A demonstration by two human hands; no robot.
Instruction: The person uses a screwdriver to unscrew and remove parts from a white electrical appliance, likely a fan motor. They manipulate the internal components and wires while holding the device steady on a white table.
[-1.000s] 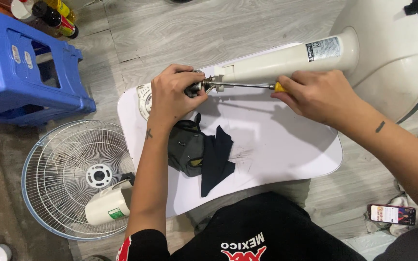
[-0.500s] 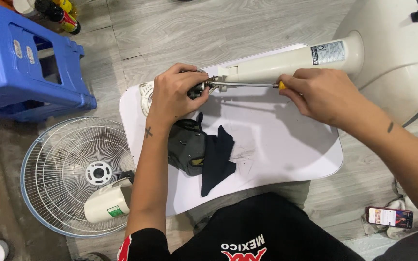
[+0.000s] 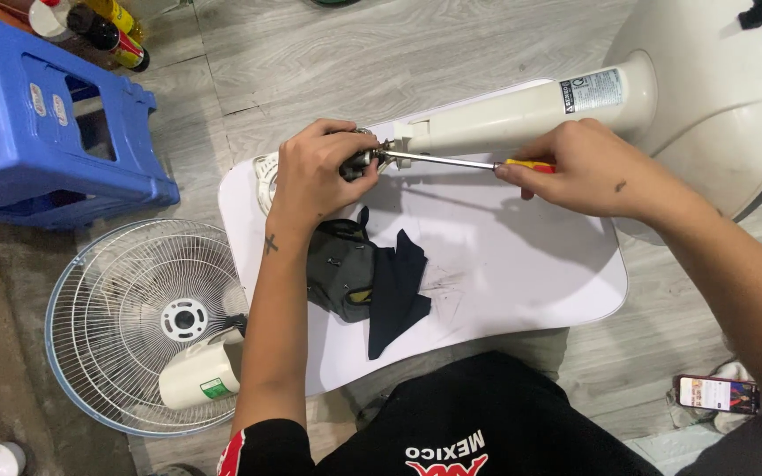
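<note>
My left hand [image 3: 317,172] grips a small dark metal part [image 3: 359,164] at the top end of a cream fan stand pole [image 3: 522,115]. My right hand [image 3: 579,167] holds a screwdriver [image 3: 451,160] with a red and yellow handle, its metal shaft pointing left into that part. The pole lies across a white tray table [image 3: 504,273] and joins the round cream fan base [image 3: 716,97] at the right. Just below my left forearm, a dark grey cloth pouch [image 3: 372,282] lies on the white table.
A fan grille with a cream motor housing [image 3: 147,326] lies on the floor at the left. A blue plastic stool [image 3: 46,132] stands at the upper left, with bottles [image 3: 103,26] behind it. A phone [image 3: 718,394] rests on the floor at the lower right.
The view has shifted a little. Both hands stay on the pole end and the screwdriver, with my right hand slightly turned on the handle.
</note>
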